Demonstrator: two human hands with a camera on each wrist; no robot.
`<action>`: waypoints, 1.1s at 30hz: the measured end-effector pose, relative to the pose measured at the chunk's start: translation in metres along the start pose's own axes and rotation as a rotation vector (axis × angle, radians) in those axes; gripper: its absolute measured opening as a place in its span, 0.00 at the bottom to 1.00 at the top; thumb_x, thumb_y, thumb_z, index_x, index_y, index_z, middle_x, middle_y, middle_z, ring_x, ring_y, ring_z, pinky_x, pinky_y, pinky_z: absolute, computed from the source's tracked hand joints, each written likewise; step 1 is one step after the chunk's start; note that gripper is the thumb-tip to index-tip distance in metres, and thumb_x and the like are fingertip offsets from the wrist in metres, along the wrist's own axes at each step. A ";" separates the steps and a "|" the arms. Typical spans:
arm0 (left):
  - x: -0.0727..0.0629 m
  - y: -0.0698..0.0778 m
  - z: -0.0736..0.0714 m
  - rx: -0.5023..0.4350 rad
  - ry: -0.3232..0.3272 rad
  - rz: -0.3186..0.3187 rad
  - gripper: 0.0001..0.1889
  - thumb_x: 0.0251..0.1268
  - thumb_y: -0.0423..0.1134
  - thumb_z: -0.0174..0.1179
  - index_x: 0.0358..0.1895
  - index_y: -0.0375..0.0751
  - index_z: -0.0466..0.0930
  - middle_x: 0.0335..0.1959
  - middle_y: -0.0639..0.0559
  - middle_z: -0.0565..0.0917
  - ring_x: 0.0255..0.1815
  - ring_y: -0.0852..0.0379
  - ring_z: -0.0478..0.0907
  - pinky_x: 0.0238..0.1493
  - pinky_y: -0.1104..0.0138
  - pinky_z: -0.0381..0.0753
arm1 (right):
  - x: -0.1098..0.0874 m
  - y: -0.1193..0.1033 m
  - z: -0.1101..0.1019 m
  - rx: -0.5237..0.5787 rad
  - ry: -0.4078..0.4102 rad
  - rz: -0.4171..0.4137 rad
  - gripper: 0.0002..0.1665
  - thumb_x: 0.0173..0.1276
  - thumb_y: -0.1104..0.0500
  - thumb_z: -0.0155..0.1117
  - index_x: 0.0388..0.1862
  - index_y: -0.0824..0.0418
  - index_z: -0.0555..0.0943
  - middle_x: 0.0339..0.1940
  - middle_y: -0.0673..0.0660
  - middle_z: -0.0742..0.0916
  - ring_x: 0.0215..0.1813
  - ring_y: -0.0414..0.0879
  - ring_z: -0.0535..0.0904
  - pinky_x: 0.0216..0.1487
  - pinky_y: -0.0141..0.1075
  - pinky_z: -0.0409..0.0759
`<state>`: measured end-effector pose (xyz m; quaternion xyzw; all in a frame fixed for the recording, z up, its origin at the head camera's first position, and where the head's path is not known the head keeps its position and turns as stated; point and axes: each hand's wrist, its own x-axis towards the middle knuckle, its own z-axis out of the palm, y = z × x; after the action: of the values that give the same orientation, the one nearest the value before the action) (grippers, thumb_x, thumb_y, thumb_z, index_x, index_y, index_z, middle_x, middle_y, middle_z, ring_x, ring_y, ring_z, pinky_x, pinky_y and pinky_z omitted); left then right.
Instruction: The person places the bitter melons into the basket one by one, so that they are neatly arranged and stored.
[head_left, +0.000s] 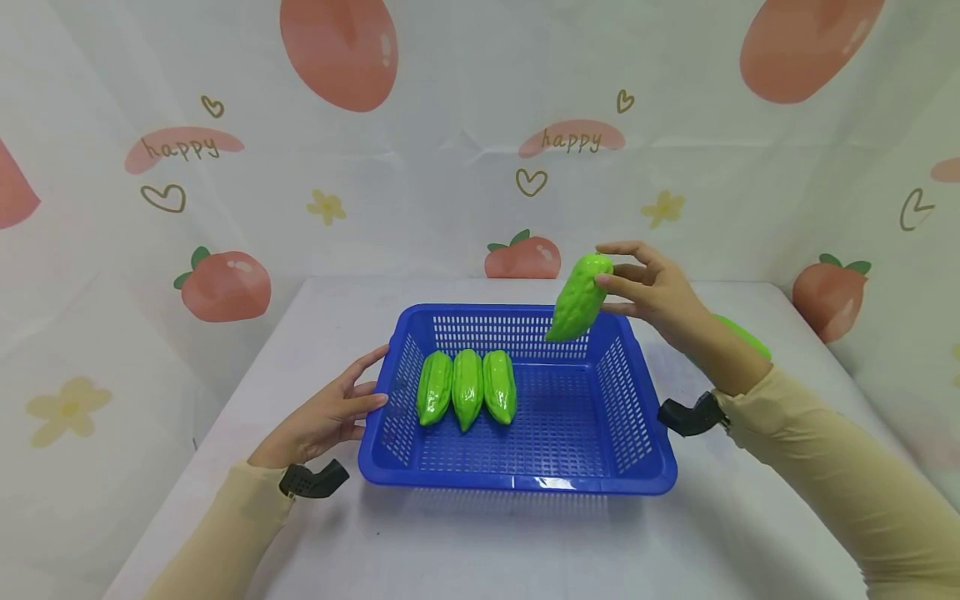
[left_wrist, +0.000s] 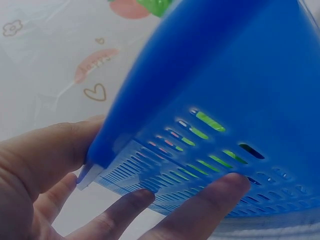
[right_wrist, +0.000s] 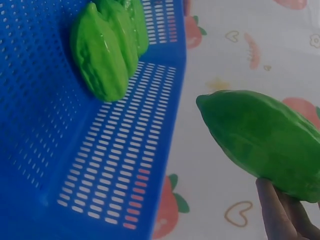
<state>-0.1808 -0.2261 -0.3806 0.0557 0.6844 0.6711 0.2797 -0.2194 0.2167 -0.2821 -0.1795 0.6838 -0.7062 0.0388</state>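
In the head view a blue plastic basket (head_left: 517, 482) sits on the table with three shiny green bitter melons (head_left: 467, 387) side by side in its left half. Over its back right part my right hand (head_left: 651, 283) holds another bitter melon (head_left: 580, 300) by the upper end, pointed tip down and to the left. The right wrist view shows this bitter melon (right_wrist: 265, 140) from close by, fingers against its underside. At the basket's left side my left hand (head_left: 330, 412) grips the rim, thumb on the edge; in the left wrist view fingertips (left_wrist: 232, 185) touch the slotted outer wall.
Another bright green item (head_left: 744, 336) lies on the white table (head_left: 517, 554) to the right of the basket, partly hidden by my right forearm. A white cloth (head_left: 450, 192) printed with fruit hangs behind the table.
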 end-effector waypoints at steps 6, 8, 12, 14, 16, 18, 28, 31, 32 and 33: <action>0.000 0.000 0.000 0.004 -0.004 0.005 0.42 0.70 0.38 0.57 0.77 0.69 0.41 0.69 0.36 0.67 0.49 0.46 0.83 0.49 0.47 0.82 | 0.009 0.008 0.008 -0.052 -0.034 0.080 0.20 0.70 0.65 0.59 0.59 0.51 0.73 0.47 0.52 0.84 0.47 0.43 0.84 0.46 0.36 0.85; 0.000 0.000 0.000 0.005 -0.009 0.010 0.41 0.71 0.38 0.56 0.77 0.69 0.41 0.69 0.36 0.67 0.49 0.45 0.83 0.50 0.47 0.82 | 0.012 0.010 0.011 -0.069 -0.039 0.110 0.20 0.70 0.64 0.59 0.59 0.50 0.72 0.47 0.51 0.84 0.47 0.43 0.85 0.48 0.39 0.85; 0.001 0.000 0.000 0.006 -0.012 0.012 0.41 0.71 0.37 0.56 0.77 0.69 0.41 0.69 0.35 0.66 0.50 0.45 0.83 0.50 0.46 0.82 | 0.017 0.014 0.017 -0.116 -0.055 0.157 0.22 0.71 0.62 0.60 0.62 0.54 0.70 0.47 0.52 0.83 0.47 0.43 0.85 0.50 0.45 0.84; 0.001 0.000 0.000 0.009 -0.010 0.012 0.42 0.71 0.38 0.56 0.77 0.69 0.40 0.70 0.35 0.65 0.51 0.45 0.83 0.50 0.46 0.82 | 0.020 0.017 0.019 -0.137 -0.062 0.177 0.24 0.71 0.61 0.60 0.64 0.57 0.68 0.48 0.53 0.83 0.47 0.43 0.84 0.51 0.47 0.83; 0.001 0.000 0.001 0.008 -0.006 0.011 0.42 0.71 0.38 0.57 0.77 0.69 0.40 0.70 0.35 0.65 0.52 0.45 0.83 0.50 0.46 0.82 | 0.023 0.020 0.021 -0.154 -0.066 0.198 0.25 0.71 0.61 0.60 0.65 0.60 0.67 0.49 0.55 0.83 0.47 0.43 0.84 0.51 0.49 0.83; 0.001 0.000 0.000 0.010 -0.005 0.011 0.42 0.70 0.38 0.57 0.77 0.69 0.40 0.71 0.34 0.64 0.52 0.44 0.83 0.50 0.46 0.81 | 0.025 0.024 0.023 -0.159 -0.071 0.221 0.26 0.71 0.61 0.59 0.65 0.61 0.66 0.49 0.57 0.82 0.48 0.45 0.84 0.53 0.51 0.81; 0.001 -0.001 0.000 0.013 -0.005 0.009 0.42 0.71 0.38 0.57 0.77 0.69 0.40 0.70 0.35 0.66 0.52 0.44 0.83 0.50 0.46 0.82 | 0.038 0.041 0.031 -0.210 -0.100 0.354 0.26 0.71 0.62 0.59 0.65 0.65 0.66 0.55 0.66 0.79 0.50 0.54 0.83 0.53 0.53 0.82; 0.001 -0.001 0.000 0.014 -0.001 0.008 0.42 0.70 0.38 0.57 0.77 0.69 0.40 0.70 0.34 0.65 0.52 0.44 0.82 0.50 0.46 0.82 | 0.040 0.046 0.033 -0.220 -0.117 0.410 0.27 0.72 0.61 0.57 0.66 0.66 0.65 0.58 0.68 0.77 0.52 0.57 0.82 0.55 0.54 0.80; 0.001 -0.001 0.000 0.015 -0.001 0.009 0.42 0.70 0.38 0.57 0.77 0.69 0.40 0.70 0.34 0.65 0.52 0.44 0.82 0.50 0.46 0.82 | 0.041 0.048 0.034 -0.227 -0.122 0.431 0.26 0.72 0.61 0.57 0.66 0.66 0.65 0.59 0.69 0.76 0.52 0.58 0.81 0.56 0.55 0.79; 0.001 -0.001 0.000 0.014 -0.001 0.009 0.42 0.71 0.38 0.57 0.77 0.69 0.40 0.70 0.34 0.65 0.52 0.44 0.82 0.50 0.46 0.82 | 0.042 0.049 0.036 -0.242 -0.124 0.450 0.26 0.72 0.61 0.57 0.66 0.66 0.65 0.60 0.69 0.76 0.53 0.59 0.81 0.56 0.55 0.80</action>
<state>-0.1813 -0.2258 -0.3819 0.0612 0.6885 0.6676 0.2766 -0.2568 0.1670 -0.3217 -0.0692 0.7823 -0.5805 0.2151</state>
